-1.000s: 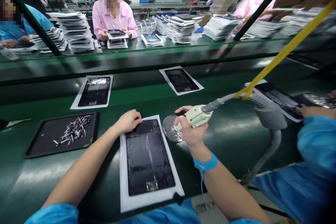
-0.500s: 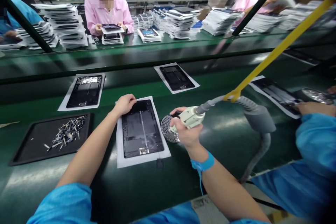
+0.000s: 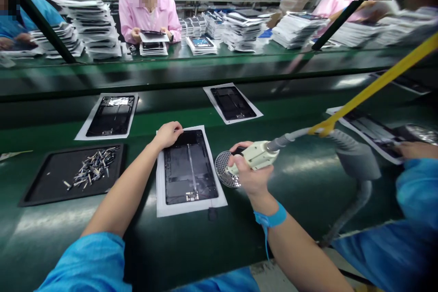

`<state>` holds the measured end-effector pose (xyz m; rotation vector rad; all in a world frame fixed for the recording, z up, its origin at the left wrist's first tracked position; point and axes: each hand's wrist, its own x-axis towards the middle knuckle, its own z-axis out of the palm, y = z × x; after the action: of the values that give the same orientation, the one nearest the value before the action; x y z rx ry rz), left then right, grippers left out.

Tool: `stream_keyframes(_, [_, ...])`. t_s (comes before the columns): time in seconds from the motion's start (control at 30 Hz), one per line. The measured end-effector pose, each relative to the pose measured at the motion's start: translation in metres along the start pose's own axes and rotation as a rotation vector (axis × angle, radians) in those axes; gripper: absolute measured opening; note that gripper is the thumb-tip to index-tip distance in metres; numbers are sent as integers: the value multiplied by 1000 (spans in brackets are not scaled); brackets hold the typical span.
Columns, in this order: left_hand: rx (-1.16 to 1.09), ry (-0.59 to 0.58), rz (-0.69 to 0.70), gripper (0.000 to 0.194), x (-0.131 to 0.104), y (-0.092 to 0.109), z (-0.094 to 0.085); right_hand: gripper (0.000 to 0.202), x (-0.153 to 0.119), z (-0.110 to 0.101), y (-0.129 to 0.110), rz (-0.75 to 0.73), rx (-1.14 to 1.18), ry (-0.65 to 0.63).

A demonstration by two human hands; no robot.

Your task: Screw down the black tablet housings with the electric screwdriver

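Observation:
A black tablet back shell (image 3: 181, 171), with a pale ribbon cable down its middle and a small board at its near end, lies on a white sheet (image 3: 164, 210) before me. My left hand (image 3: 169, 134) is closed at the shell's far left corner, fingers pinched on its edge. In my right hand (image 3: 253, 175) is a cream corded hand tool (image 3: 259, 155). Its round perforated metal head (image 3: 226, 169) is beside the shell's right edge, low over the bench. A blue wrist strap (image 3: 272, 216) circles my right wrist. A small dark square piece (image 3: 212, 213) lies by the sheet's near corner.
Left of me, a black tray (image 3: 48, 182) holds many small parts. Two more tablet shells (image 3: 111, 116) (image 3: 234, 102) lie farther back on sheets. A yellow strap (image 3: 376, 84) suspends the tool's grey cable (image 3: 290, 137). A co-worker's hand (image 3: 415, 149) is at right; others sit opposite behind stacks.
The view has shifted slightly, so most things appear farther right. Both hands keep their grips; the tool's head stays beside the shell. Across the bench, the co-worker's held tablet part has tilted.

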<state>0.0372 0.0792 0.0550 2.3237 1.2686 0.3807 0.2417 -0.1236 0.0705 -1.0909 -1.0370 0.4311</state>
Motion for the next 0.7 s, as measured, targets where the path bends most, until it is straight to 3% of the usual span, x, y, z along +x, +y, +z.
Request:
stream_keyframes(0.23, [-14,9,5,17,-1,-1,3,18,2,-2,0,-16,-10,-11])
stream_keyframes(0.4, [-23,10,-7,16,0,2,7,19,-4,2,-18,-7,40,29])
stream_keyframes(0.53, [-17,19,13,15,2,3,11,25,-25,21,-28,-13,242,-166])
stream_keyframes(0.63, [-17,28,17,16,3,3,13,28,-43,38,-24,26,279,-324])
stream_keyframes(0.7, [-25,27,17,16,4,3,15,29,-51,46,-20,37,276,-365])
